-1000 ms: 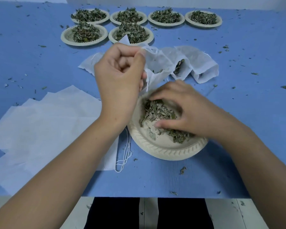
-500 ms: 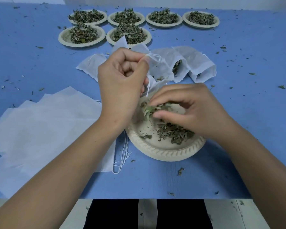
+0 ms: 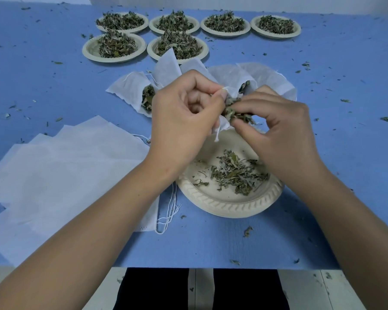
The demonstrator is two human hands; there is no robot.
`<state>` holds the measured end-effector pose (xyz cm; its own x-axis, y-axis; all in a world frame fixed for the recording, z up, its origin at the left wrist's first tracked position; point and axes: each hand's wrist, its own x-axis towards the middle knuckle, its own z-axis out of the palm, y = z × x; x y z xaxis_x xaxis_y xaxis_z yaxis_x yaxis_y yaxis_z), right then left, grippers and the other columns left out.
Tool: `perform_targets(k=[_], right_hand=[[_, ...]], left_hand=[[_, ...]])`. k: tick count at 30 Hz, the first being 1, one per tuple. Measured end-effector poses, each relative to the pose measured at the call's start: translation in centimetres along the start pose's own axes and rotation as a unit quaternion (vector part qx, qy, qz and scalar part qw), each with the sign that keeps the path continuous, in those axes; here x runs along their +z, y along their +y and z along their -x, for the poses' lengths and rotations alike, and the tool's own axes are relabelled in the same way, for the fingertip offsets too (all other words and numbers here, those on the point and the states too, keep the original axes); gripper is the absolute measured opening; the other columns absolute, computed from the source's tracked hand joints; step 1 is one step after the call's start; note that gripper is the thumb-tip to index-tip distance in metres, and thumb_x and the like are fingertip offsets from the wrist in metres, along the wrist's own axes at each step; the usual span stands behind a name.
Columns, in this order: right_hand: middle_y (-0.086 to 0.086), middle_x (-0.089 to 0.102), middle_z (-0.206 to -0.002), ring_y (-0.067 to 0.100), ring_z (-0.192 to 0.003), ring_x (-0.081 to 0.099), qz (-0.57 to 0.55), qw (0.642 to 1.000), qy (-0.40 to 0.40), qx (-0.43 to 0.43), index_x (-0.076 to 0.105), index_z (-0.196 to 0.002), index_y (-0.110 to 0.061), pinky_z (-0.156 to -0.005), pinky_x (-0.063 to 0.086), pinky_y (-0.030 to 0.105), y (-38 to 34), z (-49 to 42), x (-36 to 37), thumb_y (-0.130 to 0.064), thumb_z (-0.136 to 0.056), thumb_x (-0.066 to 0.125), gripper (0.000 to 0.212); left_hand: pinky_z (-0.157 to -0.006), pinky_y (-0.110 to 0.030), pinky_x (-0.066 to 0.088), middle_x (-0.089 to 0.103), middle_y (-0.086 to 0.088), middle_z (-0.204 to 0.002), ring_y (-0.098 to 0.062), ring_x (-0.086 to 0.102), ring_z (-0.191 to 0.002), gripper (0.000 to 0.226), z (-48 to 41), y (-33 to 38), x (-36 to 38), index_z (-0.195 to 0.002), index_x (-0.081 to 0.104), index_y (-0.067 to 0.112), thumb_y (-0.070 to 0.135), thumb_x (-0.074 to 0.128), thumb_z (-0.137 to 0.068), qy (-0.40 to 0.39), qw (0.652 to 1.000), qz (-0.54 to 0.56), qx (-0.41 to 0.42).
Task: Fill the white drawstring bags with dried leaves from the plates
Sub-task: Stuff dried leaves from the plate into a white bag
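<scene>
1. Blue cloth covers the table, and crumbs of dried leaf lie scattered all over it
2. Along the far side sit six paper plates heaped with dried leaves, four in a back row and two just in front of them on the left
3. Nearer than those, right behind the hands, a cluster of filled bags lies bunched together, with leaves showing at some of the mouths
4. The left hand is curled, its thumb and forefinger pinching the rim of a small white drawstring bag held up over the far edge of the near plate; a short string end hangs from the bag
5. The right hand has its fingers bunched round a pinch of leaves, right at the bag's mouth and touching the left thumb
6. That near plate sits close to the table's near edge, with a thin loose pile of leaves on it, partly under the right wrist
7. To the left lies a stack of flat empty bags, passing under the left forearm, their drawstrings trailing just beside the plate
</scene>
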<state>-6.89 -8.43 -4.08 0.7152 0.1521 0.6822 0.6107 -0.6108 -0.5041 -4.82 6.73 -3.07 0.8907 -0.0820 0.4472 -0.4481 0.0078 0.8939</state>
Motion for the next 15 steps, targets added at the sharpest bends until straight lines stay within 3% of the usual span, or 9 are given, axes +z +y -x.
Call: perform_targets(k=[3, 8, 11, 15], right_hand=[[-0.002, 0.059, -0.092, 0.013, -0.085, 0.056, 0.007, 1.0, -0.009, 0.01, 0.072, -0.093, -0.005, -0.078, 0.047, 0.022, 0.09, 0.01, -0.01, 0.0, -0.08, 0.068, 0.015], [0.009, 0.05, -0.095, 0.022, -0.087, 0.057, -0.091, 0.995, 0.014, 0.022, 0.059, -0.094, -0.007, -0.079, 0.051, 0.023, -0.4, -0.09, -0.38, 0.007, -0.077, 0.072, 0.025], [0.012, 0.062, -0.083, 0.025, -0.079, 0.062, -0.052, 0.997, 0.05, -0.038, 0.066, -0.08, 0.0, -0.072, 0.052, 0.03, -0.77, 0.1, -0.3, 0.008, -0.081, 0.07, 0.009], [0.008, 0.069, -0.075, 0.026, -0.076, 0.064, 0.048, 0.996, 0.002, -0.075, 0.072, -0.073, 0.0, -0.069, 0.05, 0.036, -0.49, 0.14, 0.47, 0.013, -0.081, 0.062, 0.018]], left_hand=[[-0.044, -0.015, 0.04, 0.055, 0.009, -0.047, -0.004, 0.052, -0.041, 0.017, 0.12, -0.03, 0.13, -0.077, 0.06, 0.013, 0.003, 0.064, -0.09, -0.009, 1.0, -0.007, 0.002], [-0.043, -0.017, 0.04, 0.054, 0.008, -0.046, -0.004, 0.05, -0.038, 0.017, 0.02, -0.11, 0.12, -0.077, 0.06, 0.011, 0.002, 0.063, -0.09, 0.008, 1.0, -0.003, 0.005], [-0.045, -0.018, 0.041, 0.055, 0.009, -0.047, -0.004, 0.051, -0.04, 0.017, 0.16, -0.02, 0.16, -0.077, 0.059, 0.012, 0.002, 0.064, -0.091, -0.003, 1.0, -0.001, 0.013], [-0.045, -0.017, 0.041, 0.054, 0.01, -0.047, -0.003, 0.052, -0.041, 0.017, 0.3, 0.09, 0.33, -0.077, 0.06, 0.012, 0.002, 0.064, -0.09, -0.003, 1.0, 0.001, 0.007]])
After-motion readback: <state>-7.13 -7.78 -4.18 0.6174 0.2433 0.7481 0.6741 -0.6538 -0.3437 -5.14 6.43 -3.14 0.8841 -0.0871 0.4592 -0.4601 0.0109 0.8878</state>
